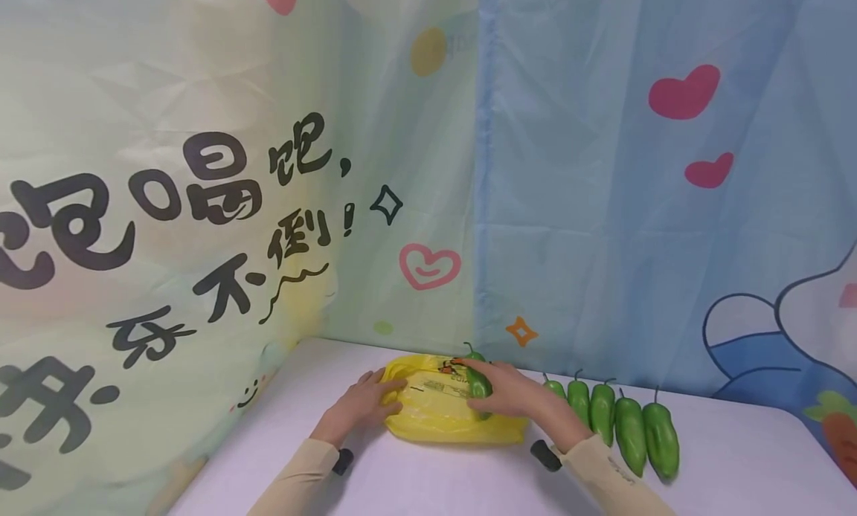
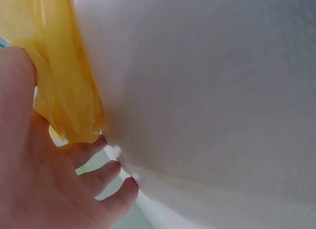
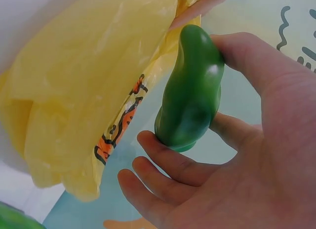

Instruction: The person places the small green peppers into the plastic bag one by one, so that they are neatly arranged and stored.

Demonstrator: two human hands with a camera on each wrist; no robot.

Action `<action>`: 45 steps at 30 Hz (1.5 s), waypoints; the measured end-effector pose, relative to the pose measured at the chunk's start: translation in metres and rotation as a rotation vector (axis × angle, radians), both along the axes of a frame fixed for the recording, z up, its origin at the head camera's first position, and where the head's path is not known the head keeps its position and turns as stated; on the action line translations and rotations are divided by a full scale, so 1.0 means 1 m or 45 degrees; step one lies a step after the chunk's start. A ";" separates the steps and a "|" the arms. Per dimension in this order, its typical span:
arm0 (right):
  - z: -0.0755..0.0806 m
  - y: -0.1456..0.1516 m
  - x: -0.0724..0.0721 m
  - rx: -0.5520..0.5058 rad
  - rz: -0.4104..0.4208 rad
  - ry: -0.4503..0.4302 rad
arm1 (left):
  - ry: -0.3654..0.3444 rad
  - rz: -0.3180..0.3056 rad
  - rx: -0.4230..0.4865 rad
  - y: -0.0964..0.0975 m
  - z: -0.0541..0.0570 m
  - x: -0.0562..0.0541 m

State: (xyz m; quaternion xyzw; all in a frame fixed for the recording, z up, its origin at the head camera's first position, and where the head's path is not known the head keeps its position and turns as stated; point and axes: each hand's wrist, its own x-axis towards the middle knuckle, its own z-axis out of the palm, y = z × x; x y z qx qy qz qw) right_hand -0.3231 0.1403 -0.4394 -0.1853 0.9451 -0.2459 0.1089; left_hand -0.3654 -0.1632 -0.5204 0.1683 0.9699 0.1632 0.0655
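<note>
My right hand [image 1: 510,392] pinches a glossy green pepper [image 3: 193,91] between thumb and fingers, above the right part of a yellow plastic bag [image 1: 435,427]. The pepper is held with its thin stem pointing away from me. Printed orange and black marks show on the bag. At the bag's left end, my left hand [image 1: 359,406] holds its edge, the thumb on one side and fingers on the other. The left wrist view shows the bag's folds [image 2: 74,91] between thumb and fingers; the exact grip of the index finger is partly hidden.
Several more green peppers [image 1: 631,434] lie in a row on the white table [image 1: 469,486], right of my right forearm. A printed curtain [image 1: 569,204] hangs behind the table and along its left side.
</note>
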 end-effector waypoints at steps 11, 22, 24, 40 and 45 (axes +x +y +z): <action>-0.005 -0.015 -0.002 -0.028 0.015 0.011 | -0.023 0.011 0.010 0.001 0.007 0.004; -0.015 -0.034 -0.007 -0.040 0.060 0.000 | -0.038 0.031 0.023 0.001 0.006 0.004; -0.016 -0.037 -0.006 -0.037 0.048 -0.013 | -0.036 0.027 0.020 0.001 0.006 0.004; -0.024 -0.065 -0.007 -0.038 0.018 0.001 | 0.008 -0.031 0.015 0.002 0.002 -0.001; -0.027 -0.077 -0.009 -0.032 -0.011 0.026 | 0.010 -0.023 0.004 0.000 0.003 0.000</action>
